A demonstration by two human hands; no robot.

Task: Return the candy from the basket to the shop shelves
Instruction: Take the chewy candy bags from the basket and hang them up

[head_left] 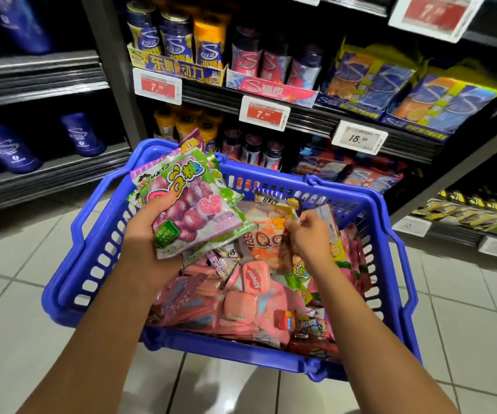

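Across the lower half of the frame both forearms run in from the bottom edge, cut off there, and cover the near left corner of the blue basket point(390, 234) and part of its load. Under the pile the basket floor cannot be seen, and the small wrappers at its lower right are too blurred to read. At top right a price tag point(433, 13) is cropped by the frame edge, and the dark shelf bays at far left and far right show little detail.

At centre left the left hand point(148, 231) grips a bundle of grape candy bags point(187, 204), thumb curled over the front of the top bag, fingers hidden behind it; the bundle is lifted above the heap and leans toward the upper left. How many bags it holds I cannot tell. At centre right the right hand point(310, 234) has its fingers bent narrowly, pinching the top edge of an orange candy bag point(268, 240) that lies in the basket among pink tins point(239, 306) and pink packets.

Beyond the basket's far rim the shop shelves point(316, 118) stand close, stocked with gum bottles point(178, 37) and boxed packs. Pale floor tiles point(11, 324) show open on the left, right and near sides of the basket.
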